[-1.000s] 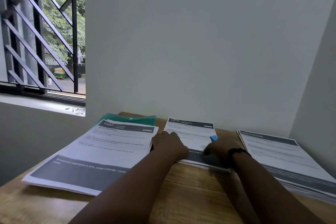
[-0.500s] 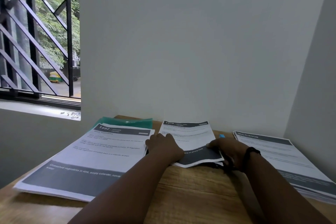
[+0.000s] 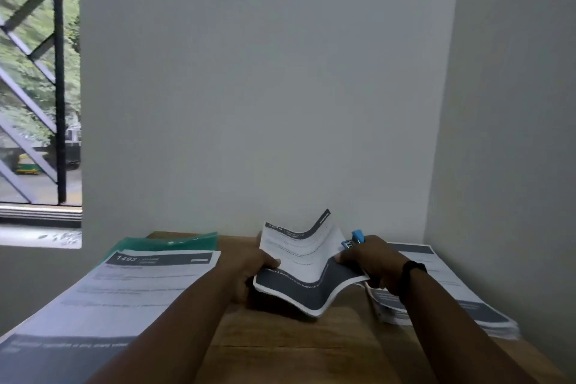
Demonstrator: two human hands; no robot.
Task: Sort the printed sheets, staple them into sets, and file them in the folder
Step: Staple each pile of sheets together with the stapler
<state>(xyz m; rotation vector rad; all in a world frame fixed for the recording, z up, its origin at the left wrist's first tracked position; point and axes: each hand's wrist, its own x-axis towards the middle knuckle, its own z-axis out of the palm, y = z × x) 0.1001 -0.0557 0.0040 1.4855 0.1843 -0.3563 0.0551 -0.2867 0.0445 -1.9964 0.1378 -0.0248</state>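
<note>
While both hands hold it off the wooden table [image 3: 311, 349], the middle set of printed sheets [image 3: 307, 262] sags into a wave, its far right corner curling up toward the wall [image 3: 265, 87]. The left hand [image 3: 249, 271] grips the set's left edge, thumb on top of the page and the other fingers curled beneath it. The right hand [image 3: 371, 262] pinches the right edge where the dark footer band begins, fingers clamped on the paper; a blue stapler [image 3: 353, 239] pokes out just behind that hand, though whether the hand also holds it cannot be told. A black band [image 3: 413, 271] circles the right wrist.

To the left, a large stack of sheets headed "1492" [image 3: 124, 290] lies flat on the table, its far end overlapping a green translucent folder [image 3: 174, 241] near the wall. To the right, another stack of printed sheets [image 3: 461, 299] lies along the side wall, partly under the right forearm. A barred window [image 3: 37, 87] at the far left shows trees and a street outside.
</note>
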